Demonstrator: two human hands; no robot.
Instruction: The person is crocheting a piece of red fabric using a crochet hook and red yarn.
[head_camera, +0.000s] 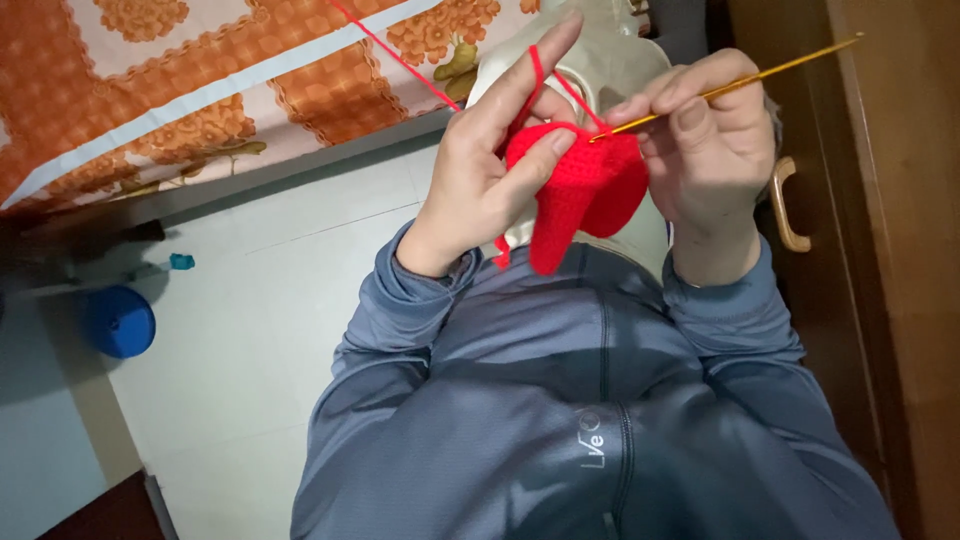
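Head view: red crochet piece (585, 190) sits just above centre, pinched by the left hand (490, 170) at its 9 o'clock, red yarn (400, 55) looped over that forefinger. Right hand (705, 150), at 3 o'clock, grips a golden crochet hook (740, 85). Blue tub (120, 320) lies toward 8 o'clock.

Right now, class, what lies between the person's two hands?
In the head view, a red crochet piece sits between the left hand and the right hand. Both hands touch it, and the gold crochet hook in the right hand meets its top edge.
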